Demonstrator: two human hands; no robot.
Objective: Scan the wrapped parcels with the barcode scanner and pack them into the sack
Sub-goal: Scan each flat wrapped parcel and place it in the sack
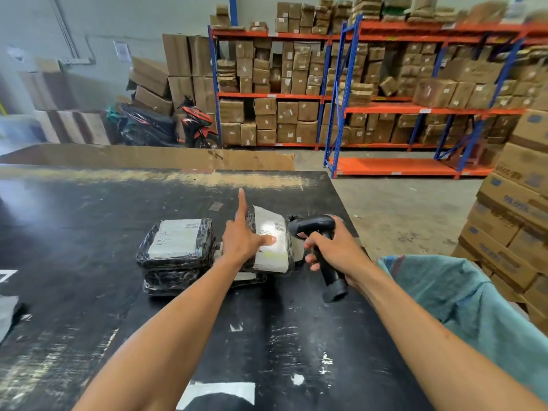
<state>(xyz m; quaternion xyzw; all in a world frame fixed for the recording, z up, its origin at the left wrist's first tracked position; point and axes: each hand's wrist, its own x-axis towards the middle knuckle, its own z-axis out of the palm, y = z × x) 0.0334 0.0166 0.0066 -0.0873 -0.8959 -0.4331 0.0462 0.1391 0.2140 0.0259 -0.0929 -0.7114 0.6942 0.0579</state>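
Observation:
On the black table (89, 232) lie several parcels in black wrap with white labels. A stack of them (177, 253) stands left of centre. Beside it, a tilted parcel (274, 241) shows its label, lit by a bright spot of light. My left hand (241, 237) holds this parcel with the thumb pressed on the label and the forefinger pointing up. My right hand (335, 247) grips the black barcode scanner (320, 232), whose head points at the label from the right. The teal woven sack (474, 304) hangs open at the table's right edge.
A cardboard sheet (148, 157) stands along the table's far edge. Blue and orange racks (341, 93) full of cartons fill the back wall, with a motorbike (166, 126) to their left. Stacked cartons (516, 203) rise at the right, behind the sack.

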